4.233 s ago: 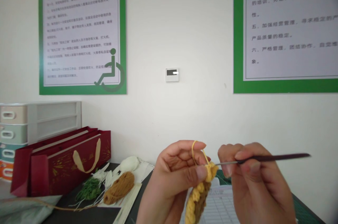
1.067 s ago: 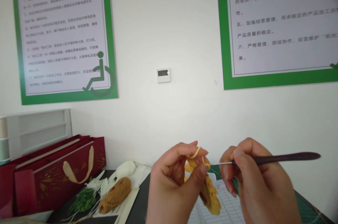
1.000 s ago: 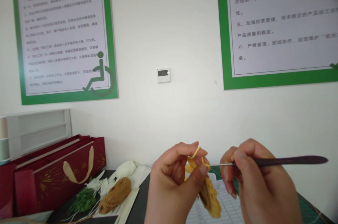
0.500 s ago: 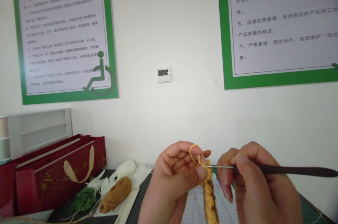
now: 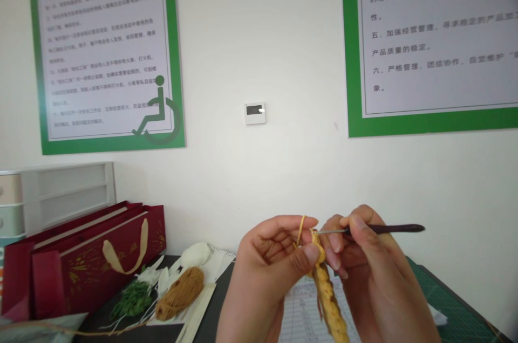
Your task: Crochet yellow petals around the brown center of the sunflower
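Basically, the left hand (image 5: pixel 267 262) pinches the yellow crochet strip (image 5: pixel 328 294) steady, yarn (image 5: pixel 301 227) looped over a finger for tension, while the right hand (image 5: pixel 376 273) pinches the hook (image 5: pixel 384 229) pencil-style.

One left hand (image 5: pixel 267 273) and one right hand (image 5: pixel 376 278); one hook (image 5: pixel 384 229); one yellow strip (image 5: pixel 328 294). On the counter (image 5: pixel 212 305): one tan yarn skein (image 5: pixel 180 293), one green bundle (image 5: pixel 131 300), one white ball (image 5: pixel 196 254). Beside these, one red bag (image 5: pixel 89 262) and one drawer unit (image 5: pixel 68 186). On the wall, two posters (image 5: pixel 101 46) (image 5: pixel 437 25) and one small panel (image 5: pixel 254 112).
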`<state>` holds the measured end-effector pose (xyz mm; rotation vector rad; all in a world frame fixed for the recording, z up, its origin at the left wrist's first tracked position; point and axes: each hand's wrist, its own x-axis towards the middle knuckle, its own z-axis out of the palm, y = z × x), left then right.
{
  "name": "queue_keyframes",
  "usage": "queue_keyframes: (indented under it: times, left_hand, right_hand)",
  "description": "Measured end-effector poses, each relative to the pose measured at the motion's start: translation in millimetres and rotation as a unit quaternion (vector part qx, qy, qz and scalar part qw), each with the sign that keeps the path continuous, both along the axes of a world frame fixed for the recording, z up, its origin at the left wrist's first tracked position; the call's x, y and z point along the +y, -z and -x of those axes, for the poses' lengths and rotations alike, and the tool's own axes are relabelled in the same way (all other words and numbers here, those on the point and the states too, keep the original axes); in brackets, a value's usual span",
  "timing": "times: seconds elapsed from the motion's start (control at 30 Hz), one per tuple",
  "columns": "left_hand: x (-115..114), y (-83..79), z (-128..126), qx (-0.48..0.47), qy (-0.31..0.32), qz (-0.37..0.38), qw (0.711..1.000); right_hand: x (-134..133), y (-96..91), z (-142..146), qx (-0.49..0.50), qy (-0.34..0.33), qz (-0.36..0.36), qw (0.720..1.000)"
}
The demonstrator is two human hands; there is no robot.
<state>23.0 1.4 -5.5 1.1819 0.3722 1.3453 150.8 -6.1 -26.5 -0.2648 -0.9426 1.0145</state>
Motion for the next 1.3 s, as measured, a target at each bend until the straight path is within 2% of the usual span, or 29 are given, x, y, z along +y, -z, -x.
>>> queue_keyframes:
  times: [0.1,0.2,0.33,0.43,0.67,0.83,1.0,1.1,1.3]
  left_hand:
    - [0,-0.3,-1,-0.01,-0.009,0.005,1.0]
    - [2,0.3,-2,-0.026,0.017,-0.004,1.0]
    - [7,1.8,1,0.0,-0.016,-0.032,0.999]
    - [12,3.0,5,0.035,-0.048,-0.051,0.997]
    - [22,4.4,11,0.036,-0.051,-0.099,0.993]
    - [22,4.1,11,0.02,-0.061,-0.104,0.992]
    - [21,3.8,11,0.02,-0.068,-0.112,0.991]
    - [20,3.8,11,0.024,-0.066,-0.119,0.99]
    - [19,4.8,11,0.028,-0.078,-0.124,0.989]
  right_hand:
    - [1,-1.9,2,0.011,0.01,0.01,1.0]
    - [-1,-5.1,3,0.003,0.051,0.025,0.998]
    - [0,-7.0,-3,-0.095,0.102,0.011,0.99]
    - [6,-6.0,-9,-0.148,0.084,-0.004,0.985]
    - [16,-3.2,-14,-0.191,0.046,-0.015,0.98]
    - [14,-2.3,-13,-0.198,0.096,-0.037,0.975]
    - [19,-2.0,-15,-0.217,0.156,-0.116,0.957]
    - [18,-3.2,-18,-0.24,0.167,-0.163,0.942]
    - [2,-7.9,-15,-0.271,0.191,-0.098,0.938]
